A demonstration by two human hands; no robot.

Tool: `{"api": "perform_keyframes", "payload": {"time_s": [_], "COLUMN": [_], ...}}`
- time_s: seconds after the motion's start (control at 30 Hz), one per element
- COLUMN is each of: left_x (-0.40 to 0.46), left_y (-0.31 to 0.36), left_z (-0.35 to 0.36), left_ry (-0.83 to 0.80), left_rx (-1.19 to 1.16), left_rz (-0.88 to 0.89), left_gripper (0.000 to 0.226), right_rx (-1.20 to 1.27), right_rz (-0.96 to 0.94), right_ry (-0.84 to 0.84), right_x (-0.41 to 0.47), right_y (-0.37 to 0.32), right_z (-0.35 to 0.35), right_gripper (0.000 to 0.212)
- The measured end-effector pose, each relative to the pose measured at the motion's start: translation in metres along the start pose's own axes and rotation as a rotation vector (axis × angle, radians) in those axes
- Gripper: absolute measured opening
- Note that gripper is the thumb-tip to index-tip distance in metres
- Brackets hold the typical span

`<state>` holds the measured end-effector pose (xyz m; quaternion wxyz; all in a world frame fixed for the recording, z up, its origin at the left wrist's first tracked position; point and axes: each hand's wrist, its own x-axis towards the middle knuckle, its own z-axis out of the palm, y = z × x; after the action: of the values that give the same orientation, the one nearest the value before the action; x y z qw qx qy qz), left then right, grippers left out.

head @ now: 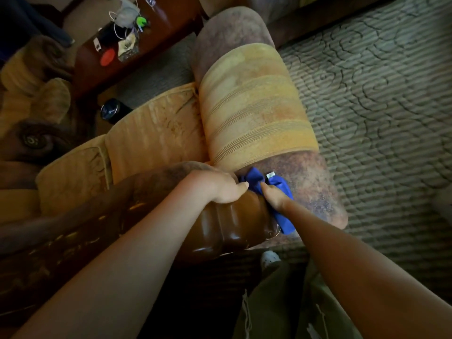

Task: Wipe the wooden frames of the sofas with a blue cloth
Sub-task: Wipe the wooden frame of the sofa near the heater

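A glossy brown wooden frame [234, 223] caps the back corner of a yellow and brown sofa. My left hand [220, 187] grips the top of that wood, fingers curled over its far edge. My right hand [275, 196] holds a blue cloth [283, 216] against the gap between the wooden frame and the padded armrest [259, 113]. The cloth bunches above my fingers and hangs down below my wrist. A small white tag shows on it.
Yellow seat cushions [151, 133] lie left of the armrest. A dark wooden table [146, 42] with small clutter stands at the back. Patterned grey-green carpet [379, 106] covers the floor on the right. Another sofa's scrolled arm [31, 140] is at the left.
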<state>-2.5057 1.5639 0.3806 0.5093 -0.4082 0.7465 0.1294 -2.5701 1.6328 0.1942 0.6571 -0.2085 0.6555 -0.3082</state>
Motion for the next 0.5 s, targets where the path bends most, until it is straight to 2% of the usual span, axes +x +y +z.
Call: {"api": "perform_keyframes", "payload": {"time_s": [0.07, 0.17, 0.23, 0.43, 0.5], "left_x": [0.001, 0.000, -0.005, 0.002, 0.003], "left_y": [-0.002, 0.002, 0.006, 0.007, 0.005], "left_z": [0.002, 0.002, 0.000, 0.000, 0.000], "left_ry": [0.023, -0.002, 0.024, 0.017, 0.039], "left_rx": [-0.017, -0.025, -0.010, -0.014, -0.010], "left_rz": [-0.008, -0.071, -0.071, -0.071, -0.080], "left_gripper": [0.061, 0.067, 0.067, 0.064, 0.063], "right_rx": [-0.010, 0.183, 0.237, -0.008, -0.003], "right_rz": [-0.071, -0.210, -0.248, -0.043, 0.005], "right_ry": [-0.034, -0.061, -0.079, -0.080, -0.080], "right_x": [-0.015, -0.044, -0.049, -0.008, 0.001], "right_y": [-0.010, -0.026, -0.034, -0.009, 0.001], "right_z": [0.002, 0.010, 0.010, -0.002, -0.005], "right_gripper": [0.036, 0.044, 0.041, 0.033, 0.039]}}
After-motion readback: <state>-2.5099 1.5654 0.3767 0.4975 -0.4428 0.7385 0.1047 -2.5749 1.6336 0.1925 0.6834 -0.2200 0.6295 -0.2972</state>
